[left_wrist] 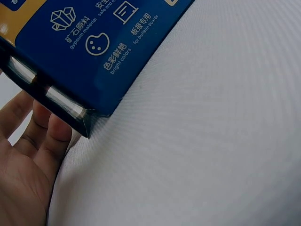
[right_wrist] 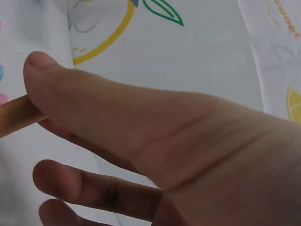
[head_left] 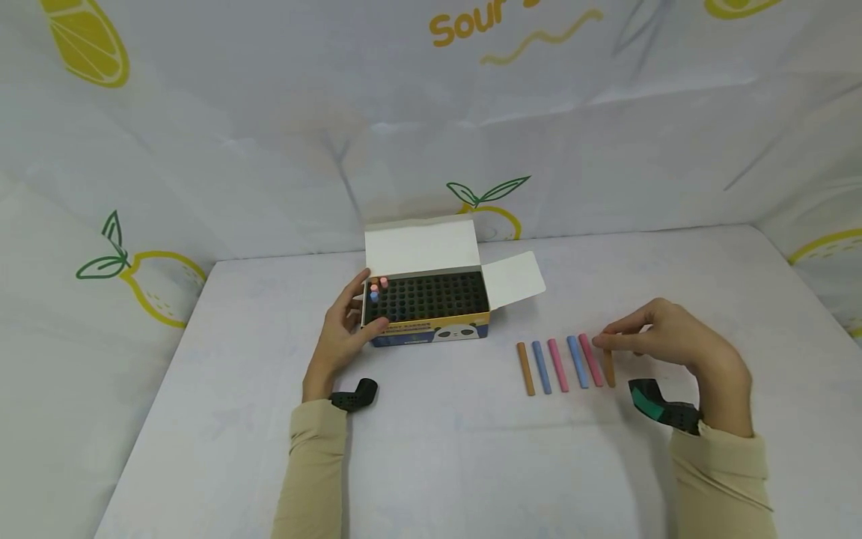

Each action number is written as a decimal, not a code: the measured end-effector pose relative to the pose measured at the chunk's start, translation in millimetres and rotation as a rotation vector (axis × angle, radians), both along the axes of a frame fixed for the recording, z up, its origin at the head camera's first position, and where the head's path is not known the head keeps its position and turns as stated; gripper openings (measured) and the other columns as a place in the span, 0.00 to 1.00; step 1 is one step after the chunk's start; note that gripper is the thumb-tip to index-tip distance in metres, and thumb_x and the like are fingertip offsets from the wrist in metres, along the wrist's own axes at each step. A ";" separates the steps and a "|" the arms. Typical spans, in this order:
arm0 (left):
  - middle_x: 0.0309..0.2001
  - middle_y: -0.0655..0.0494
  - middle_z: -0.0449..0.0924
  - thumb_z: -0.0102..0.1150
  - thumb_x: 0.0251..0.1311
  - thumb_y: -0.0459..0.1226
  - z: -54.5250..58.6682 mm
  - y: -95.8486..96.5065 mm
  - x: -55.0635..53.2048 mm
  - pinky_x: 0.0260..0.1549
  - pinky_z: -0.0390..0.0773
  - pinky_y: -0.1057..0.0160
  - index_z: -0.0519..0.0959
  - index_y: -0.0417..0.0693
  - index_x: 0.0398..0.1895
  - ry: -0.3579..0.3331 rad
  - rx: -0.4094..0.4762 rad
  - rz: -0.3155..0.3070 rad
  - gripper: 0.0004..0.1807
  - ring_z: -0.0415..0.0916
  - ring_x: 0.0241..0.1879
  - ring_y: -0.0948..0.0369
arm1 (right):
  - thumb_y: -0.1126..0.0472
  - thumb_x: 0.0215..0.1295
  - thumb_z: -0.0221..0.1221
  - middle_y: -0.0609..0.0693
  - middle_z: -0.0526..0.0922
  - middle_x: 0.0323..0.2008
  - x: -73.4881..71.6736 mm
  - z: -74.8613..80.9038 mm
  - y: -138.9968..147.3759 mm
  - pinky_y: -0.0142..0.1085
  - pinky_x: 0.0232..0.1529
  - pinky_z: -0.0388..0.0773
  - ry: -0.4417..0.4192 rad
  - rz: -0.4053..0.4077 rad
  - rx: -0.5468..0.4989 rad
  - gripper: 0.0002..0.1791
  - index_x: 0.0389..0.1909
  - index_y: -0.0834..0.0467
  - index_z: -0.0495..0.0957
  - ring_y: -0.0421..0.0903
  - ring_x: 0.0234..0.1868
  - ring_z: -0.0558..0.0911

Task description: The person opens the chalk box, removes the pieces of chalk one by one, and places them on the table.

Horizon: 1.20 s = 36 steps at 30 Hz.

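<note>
An open chalk box [head_left: 397,338] with a panda on its front stands in the middle of the head view. My left hand [head_left: 340,337] holds its left end, thumb at the front corner and fingers along the side. Several chalk sticks [head_left: 374,296] poke up from holes at the left end of the black insert [head_left: 438,296]. On the right, my right hand [head_left: 680,340] pinches the upper end of an orange-brown chalk stick [head_left: 609,370] between thumb and finger. The right wrist view shows that chalk stick [right_wrist: 16,115] coming out under the thumb.
Left of the pinched stick lies a row of chalk: an orange-brown stick [head_left: 526,369], blue sticks [head_left: 542,367] and pink sticks [head_left: 558,365]. The box's white lid [head_left: 423,247] stands up behind it, and a side flap [head_left: 514,280] sticks out right. A lemon-print cloth [head_left: 269,150] hangs behind.
</note>
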State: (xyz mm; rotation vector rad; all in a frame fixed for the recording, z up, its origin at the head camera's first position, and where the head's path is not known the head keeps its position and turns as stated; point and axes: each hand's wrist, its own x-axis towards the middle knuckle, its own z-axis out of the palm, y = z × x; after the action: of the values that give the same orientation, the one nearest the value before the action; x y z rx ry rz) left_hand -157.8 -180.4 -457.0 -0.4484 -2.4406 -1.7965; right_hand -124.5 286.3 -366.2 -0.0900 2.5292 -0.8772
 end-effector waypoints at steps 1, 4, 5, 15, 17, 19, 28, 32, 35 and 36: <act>0.62 0.45 0.72 0.70 0.60 0.44 0.3 0.2 0.3 0.37 0.68 0.68 0.61 0.63 0.80 -0.001 -0.002 0.001 0.45 0.68 0.42 0.58 | 0.44 0.66 0.66 0.65 0.84 0.57 -0.9 -1.1 0.5 0.58 0.51 0.78 -0.002 0.001 0.006 0.25 0.53 0.60 0.87 0.65 0.61 0.79; 0.61 0.45 0.72 0.70 0.60 0.44 0.8 0.4 0.8 0.38 0.68 0.68 0.61 0.64 0.80 -0.007 -0.009 0.006 0.45 0.68 0.43 0.58 | 0.43 0.67 0.66 0.66 0.83 0.58 -2.9 -4.3 1.4 0.61 0.51 0.78 0.006 0.004 0.035 0.26 0.54 0.60 0.87 0.66 0.60 0.80; 0.62 0.46 0.72 0.70 0.59 0.44 0.9 0.4 0.9 0.38 0.69 0.68 0.61 0.64 0.80 -0.008 -0.011 0.008 0.45 0.68 0.44 0.58 | 0.43 0.67 0.66 0.66 0.83 0.58 -3.5 -5.3 1.3 0.61 0.51 0.78 0.013 0.007 0.044 0.27 0.54 0.60 0.87 0.66 0.60 0.80; 0.67 0.45 0.70 0.69 0.60 0.42 -1.3 -0.6 -0.6 0.41 0.70 0.68 0.60 0.61 0.80 0.000 -0.005 0.008 0.45 0.68 0.48 0.59 | 0.46 0.67 0.66 0.67 0.85 0.55 -9.7 -18.7 -0.6 0.63 0.54 0.76 0.067 0.010 0.064 0.24 0.52 0.61 0.87 0.68 0.60 0.79; 0.69 0.46 0.69 0.69 0.60 0.42 -1.5 -0.6 -0.6 0.41 0.70 0.68 0.60 0.62 0.80 0.004 -0.008 0.006 0.44 0.68 0.48 0.58 | 0.45 0.67 0.66 0.68 0.84 0.56 -10.4 -20.9 -0.4 0.65 0.55 0.75 0.070 0.006 0.069 0.24 0.51 0.61 0.88 0.69 0.61 0.77; 0.72 0.47 0.67 0.69 0.60 0.43 -1.7 -0.6 -0.8 0.41 0.70 0.68 0.60 0.62 0.80 0.008 -0.014 0.007 0.44 0.68 0.49 0.58 | 0.45 0.67 0.66 0.67 0.84 0.56 -10.8 -22.8 -0.3 0.66 0.56 0.74 0.079 0.008 0.072 0.24 0.51 0.60 0.88 0.69 0.62 0.77; 0.70 0.46 0.68 0.70 0.60 0.44 -0.9 -0.7 -0.7 0.43 0.70 0.69 0.61 0.62 0.80 0.001 -0.006 0.008 0.45 0.69 0.50 0.60 | 0.48 0.66 0.67 0.65 0.87 0.53 -12.9 -29.4 -2.2 0.66 0.58 0.72 0.115 0.024 0.054 0.21 0.48 0.61 0.89 0.70 0.62 0.77; 0.72 0.47 0.67 0.69 0.60 0.44 -1.2 -0.7 -0.5 0.43 0.70 0.69 0.61 0.61 0.80 0.002 -0.004 0.007 0.44 0.68 0.50 0.61 | 0.47 0.65 0.68 0.66 0.86 0.53 -13.2 -30.0 -1.9 0.67 0.58 0.72 0.112 0.014 0.062 0.22 0.48 0.61 0.89 0.70 0.62 0.77; 0.73 0.48 0.66 0.69 0.60 0.44 -1.0 -0.4 -0.3 0.42 0.70 0.68 0.61 0.61 0.80 0.002 -0.004 0.006 0.45 0.68 0.49 0.60 | 0.46 0.65 0.68 0.66 0.86 0.54 -13.4 -30.2 -1.4 0.67 0.58 0.72 0.100 0.004 0.066 0.23 0.49 0.61 0.89 0.70 0.62 0.76; 0.72 0.48 0.66 0.69 0.60 0.44 -0.8 -0.2 -0.2 0.42 0.70 0.68 0.61 0.62 0.80 0.001 -0.006 0.006 0.45 0.68 0.49 0.60 | 0.46 0.64 0.68 0.66 0.86 0.54 -13.5 -30.4 -1.2 0.67 0.58 0.72 0.097 0.002 0.067 0.23 0.49 0.61 0.89 0.70 0.62 0.76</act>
State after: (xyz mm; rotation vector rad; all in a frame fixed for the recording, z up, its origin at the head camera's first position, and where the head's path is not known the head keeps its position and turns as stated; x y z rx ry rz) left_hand -158.0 -180.7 -457.8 -0.4416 -2.4441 -1.7866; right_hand -138.0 285.1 -396.5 -0.1161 2.6459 -0.8048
